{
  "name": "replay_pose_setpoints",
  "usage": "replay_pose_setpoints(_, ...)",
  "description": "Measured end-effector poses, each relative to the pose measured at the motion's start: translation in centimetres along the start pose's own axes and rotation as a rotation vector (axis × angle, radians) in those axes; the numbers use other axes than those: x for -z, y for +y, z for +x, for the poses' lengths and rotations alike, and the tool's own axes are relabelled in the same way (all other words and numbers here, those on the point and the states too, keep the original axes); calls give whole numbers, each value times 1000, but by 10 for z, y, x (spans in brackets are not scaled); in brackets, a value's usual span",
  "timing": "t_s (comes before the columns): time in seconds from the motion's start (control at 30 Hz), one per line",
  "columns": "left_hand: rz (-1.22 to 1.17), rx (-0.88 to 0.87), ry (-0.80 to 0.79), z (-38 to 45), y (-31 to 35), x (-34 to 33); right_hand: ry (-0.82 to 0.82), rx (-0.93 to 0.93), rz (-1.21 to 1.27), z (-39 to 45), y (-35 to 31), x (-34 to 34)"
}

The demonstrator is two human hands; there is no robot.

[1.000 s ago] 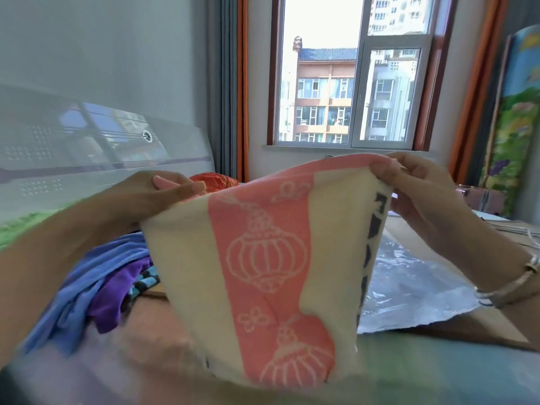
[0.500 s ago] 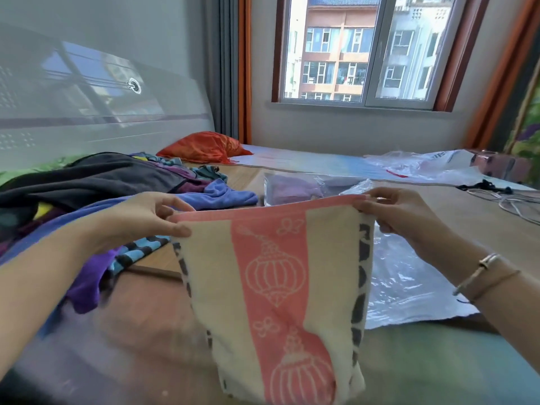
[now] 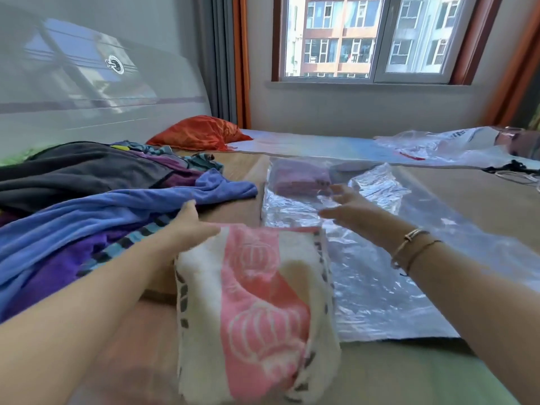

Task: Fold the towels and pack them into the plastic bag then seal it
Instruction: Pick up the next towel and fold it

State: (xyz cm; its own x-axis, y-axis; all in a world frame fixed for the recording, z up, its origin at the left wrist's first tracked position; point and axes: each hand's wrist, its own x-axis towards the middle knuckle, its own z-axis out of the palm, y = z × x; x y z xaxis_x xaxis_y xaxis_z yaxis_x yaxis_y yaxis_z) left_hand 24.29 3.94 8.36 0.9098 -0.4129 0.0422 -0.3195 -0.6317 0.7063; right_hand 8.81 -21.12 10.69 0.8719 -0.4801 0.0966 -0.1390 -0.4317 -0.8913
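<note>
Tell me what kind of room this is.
Most likely a bedroom in a flat: a bed with a headboard, an orange pillow, heaped clothes, and a window facing apartment blocks.

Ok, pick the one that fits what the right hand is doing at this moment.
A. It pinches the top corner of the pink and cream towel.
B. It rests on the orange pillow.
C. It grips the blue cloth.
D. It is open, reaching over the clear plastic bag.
D: the right hand is spread with straight fingers above the clear plastic bag, holding nothing, while the pink and cream towel is held only at its left corner by the left hand.
</note>
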Motion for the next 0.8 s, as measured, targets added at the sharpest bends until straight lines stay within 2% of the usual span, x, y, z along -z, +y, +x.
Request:
replay_pose_setpoints(0.1, 79, -164, -16, -31, -8, -22, 98, -22, -287, -43, 25, -17)
replay_pose_setpoints(0.17, 62, -267, 21, -58, -6, -30, 95, -4, -428, -79, 34, -19)
replay_pose_setpoints(0.27, 22, -388, 35, -96, 1, -40, -28, -92, -370, -128, 34, -14)
replay_pose_setpoints(0.37, 101, -344, -60, -111, -5, -51, -171, -190, -325, -171, 26, -23)
replay_pose_setpoints(0.43, 306, -259, -107, -117, -12, -61, -184, -187, -295, -192, 26, -40)
replay_pose_setpoints(0.53, 501, -249, -151, -120, -27, -78, -42, -128, -276, -213, 39, -75)
replay_pose_setpoints(0.67, 546, -252, -118, -119, -35, -91, 202, -18, -264, -225, 58, -128)
replay_pose_setpoints(0.8, 559, -275, -47, -122, -38, -98, 279, 60, -352, -222, 60, -138)
